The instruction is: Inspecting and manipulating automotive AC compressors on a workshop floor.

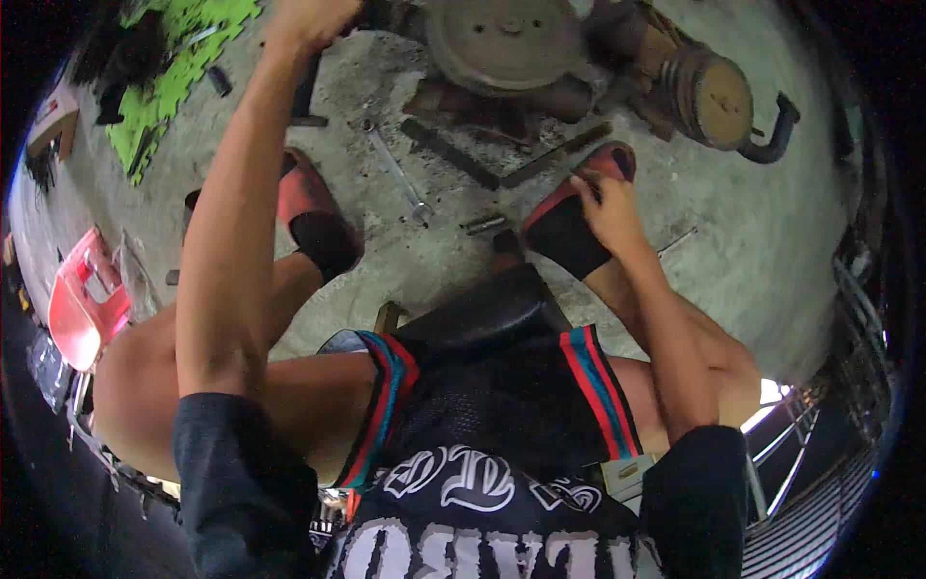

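My left hand (316,21) reaches far forward to the upper edge, its fingers curled beside dark metal parts. What it grips is hidden and partly cut off by the edge. Over my right foot hangs my right hand (610,214), fingers loosely bent and apart, by the red and black slipper (558,214). Between my feet lies a combination wrench (397,176), apart from both hands. Beyond it, two flat dark metal bars (451,154) meet in a V. A short metal cylinder (484,225) rests nearer to me.
A large round metal disc (506,43) sits on rusty parts ahead. To its right stands a ribbed round part (716,99) beside a dark bent pipe (775,135). Green foam matting (154,116) lies far left; a pink plastic stool (85,301) is at left.
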A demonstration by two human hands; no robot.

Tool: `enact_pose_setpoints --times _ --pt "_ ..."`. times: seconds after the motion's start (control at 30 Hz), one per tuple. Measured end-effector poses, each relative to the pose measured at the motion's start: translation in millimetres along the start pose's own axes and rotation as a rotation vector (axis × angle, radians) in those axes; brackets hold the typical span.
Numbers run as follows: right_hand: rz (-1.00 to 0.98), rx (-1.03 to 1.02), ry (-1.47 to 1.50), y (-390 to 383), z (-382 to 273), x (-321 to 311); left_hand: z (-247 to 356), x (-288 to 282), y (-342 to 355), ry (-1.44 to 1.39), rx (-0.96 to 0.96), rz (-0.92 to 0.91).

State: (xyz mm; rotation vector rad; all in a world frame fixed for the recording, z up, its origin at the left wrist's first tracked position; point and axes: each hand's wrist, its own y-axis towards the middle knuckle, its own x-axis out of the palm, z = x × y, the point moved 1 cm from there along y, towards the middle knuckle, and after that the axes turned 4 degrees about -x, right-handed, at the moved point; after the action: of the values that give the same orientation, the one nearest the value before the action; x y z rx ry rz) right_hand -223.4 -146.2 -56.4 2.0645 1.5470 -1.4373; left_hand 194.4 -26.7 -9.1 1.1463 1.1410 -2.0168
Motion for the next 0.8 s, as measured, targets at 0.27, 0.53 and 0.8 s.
enact_pose_setpoints --times 0.27,0.53,0.8 --pt "0.047 -0.098 -0.191 28.7 -80.3 11.9 -15.2 8.7 11.0 -0.146 -0.003 -0.002" --pt "0.219 -0.067 -0.314 81.3 -96.2 54.7 -21.5 3.7 9.1 -0.152 0.001 -0.037" --pt "0.109 -0.221 -0.279 89.6 -71.8 34.3 -23.8 15.4 8.2 -0.217 0.038 0.133"
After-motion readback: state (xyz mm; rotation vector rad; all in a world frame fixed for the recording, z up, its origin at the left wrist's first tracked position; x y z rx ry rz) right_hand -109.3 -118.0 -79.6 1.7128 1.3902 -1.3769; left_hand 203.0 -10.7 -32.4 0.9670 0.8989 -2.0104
